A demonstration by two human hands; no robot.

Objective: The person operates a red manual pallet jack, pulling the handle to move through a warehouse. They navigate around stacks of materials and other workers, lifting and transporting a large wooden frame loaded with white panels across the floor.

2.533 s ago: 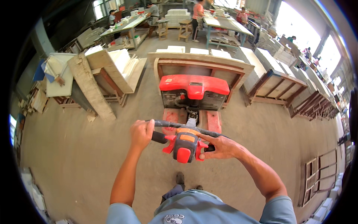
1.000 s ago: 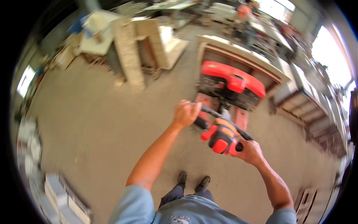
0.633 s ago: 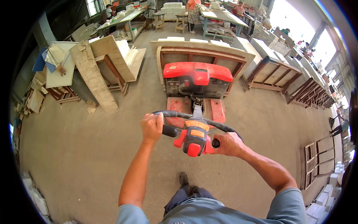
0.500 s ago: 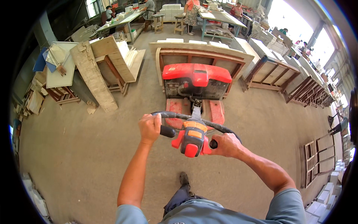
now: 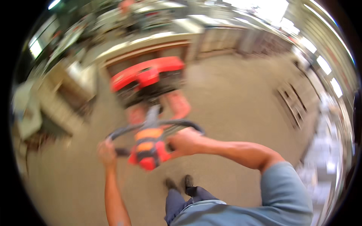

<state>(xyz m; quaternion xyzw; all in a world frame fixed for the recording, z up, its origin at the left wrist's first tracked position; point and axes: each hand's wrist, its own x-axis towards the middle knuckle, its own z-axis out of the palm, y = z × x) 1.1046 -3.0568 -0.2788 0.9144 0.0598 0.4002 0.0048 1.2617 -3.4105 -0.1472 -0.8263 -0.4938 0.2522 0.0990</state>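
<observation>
A red and black electric pallet truck (image 5: 151,73) stands ahead of me, left of the middle. Its tiller handle (image 5: 148,148), with a grey, orange and red control head and a black looped bar, points back towards me. On the outer left side of the loop my left hand (image 5: 107,152) is closed around the bar, its fingers partly smeared by motion. My right hand (image 5: 186,141) grips the right side, thumb near the red control; its fingertips are hidden. Directly beyond the truck is a wood-framed load (image 5: 145,49) with pale slabs on top.
Leaning boards (image 5: 60,101) and panels stand at the left. Racks of pale sheets (image 5: 222,41) line the far right. A wooden frame (image 5: 292,103) lies on the floor to the right, near stacked white blocks (image 5: 326,150). Worktables are blurred at the back.
The view has swung to the right, so the truck and handle now sit further left and tilted. Both hands stay on the handle. Two shoes show now, where one did before.
</observation>
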